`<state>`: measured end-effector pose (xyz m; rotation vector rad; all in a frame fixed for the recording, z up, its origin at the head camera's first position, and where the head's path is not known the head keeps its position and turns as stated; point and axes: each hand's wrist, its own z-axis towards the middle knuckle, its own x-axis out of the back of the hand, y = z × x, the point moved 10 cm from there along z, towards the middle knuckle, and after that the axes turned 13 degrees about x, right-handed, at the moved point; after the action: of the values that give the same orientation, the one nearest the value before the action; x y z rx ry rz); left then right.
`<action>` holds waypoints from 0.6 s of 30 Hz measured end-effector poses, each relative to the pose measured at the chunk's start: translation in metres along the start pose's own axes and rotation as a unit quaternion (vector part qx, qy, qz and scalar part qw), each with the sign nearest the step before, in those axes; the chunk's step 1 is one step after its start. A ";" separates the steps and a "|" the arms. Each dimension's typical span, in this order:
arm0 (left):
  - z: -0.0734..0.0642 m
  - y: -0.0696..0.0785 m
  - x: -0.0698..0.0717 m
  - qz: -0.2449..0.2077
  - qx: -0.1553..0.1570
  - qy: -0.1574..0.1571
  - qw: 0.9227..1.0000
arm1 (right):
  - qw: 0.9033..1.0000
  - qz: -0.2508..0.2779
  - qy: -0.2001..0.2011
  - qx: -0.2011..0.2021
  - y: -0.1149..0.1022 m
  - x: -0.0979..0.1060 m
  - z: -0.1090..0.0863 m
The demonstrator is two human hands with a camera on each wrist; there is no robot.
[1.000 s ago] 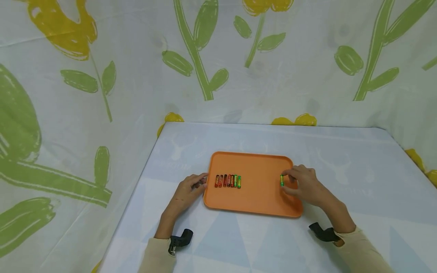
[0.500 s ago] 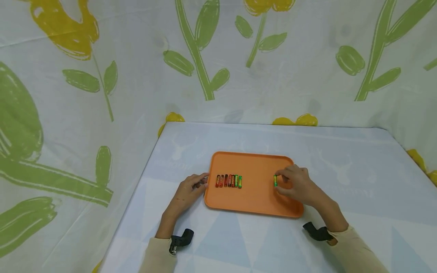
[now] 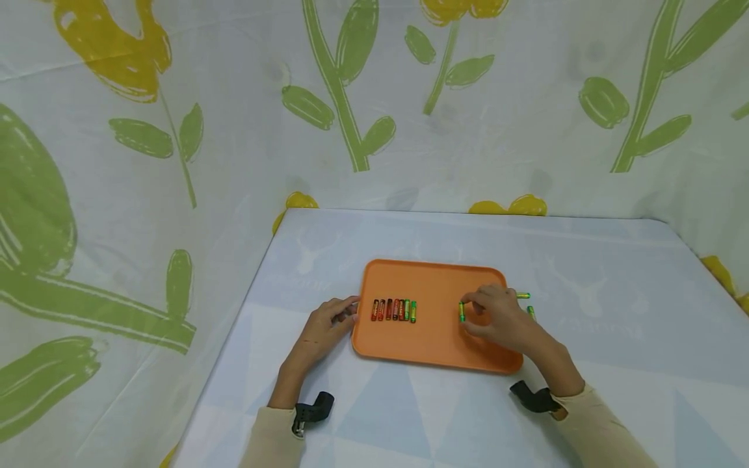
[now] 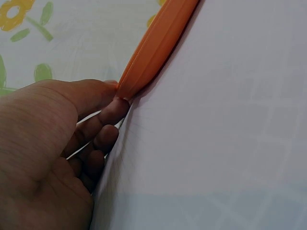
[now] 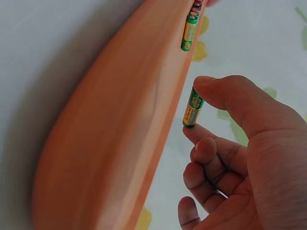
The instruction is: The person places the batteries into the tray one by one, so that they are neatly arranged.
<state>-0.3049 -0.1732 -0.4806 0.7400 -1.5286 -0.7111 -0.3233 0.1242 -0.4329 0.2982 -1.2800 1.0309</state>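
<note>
My right hand (image 3: 502, 320) pinches a small green-and-yellow battery (image 5: 193, 109) between thumb and index finger, one fingertip at each end. It holds the battery upright in the head view, over the right part of an orange tray (image 3: 433, 348). Several batteries stand in a side-by-side row on the tray's left half: red ones (image 3: 381, 310) on the left, green ones (image 3: 413, 312) at the right end. At the tray's left edge, my left hand (image 3: 320, 330) grips the rim (image 4: 144, 62), thumb on top and index finger against the side.
On the table just right of the tray lie two more green batteries (image 3: 523, 295), partly hidden behind the right hand. A pale patterned cloth covers the table (image 3: 374, 416). Behind it hangs a floral curtain (image 3: 246, 130). Black straps (image 3: 314, 408) sit on both wrists.
My right hand has carried the green battery leftward over the tray, from near its right edge. Two green batteries right of the tray have come into sight. The left hand keeps its place.
</note>
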 end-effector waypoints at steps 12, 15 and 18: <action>-0.001 0.003 0.002 -0.003 -0.012 0.006 1.000 | 1.000 0.013 0.002 0.006 -0.014 -0.004 0.020; -0.001 0.004 0.002 -0.002 -0.014 0.006 1.000 | 1.000 0.011 -0.005 0.001 -0.013 -0.009 0.024; -0.002 0.004 0.002 0.002 -0.015 0.003 1.000 | 1.000 0.007 -0.010 0.000 -0.013 -0.014 0.026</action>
<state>-0.3037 -0.1721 -0.4763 0.7154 -1.5097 -0.7276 -0.3291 0.0924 -0.4321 0.3000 -1.3024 1.0416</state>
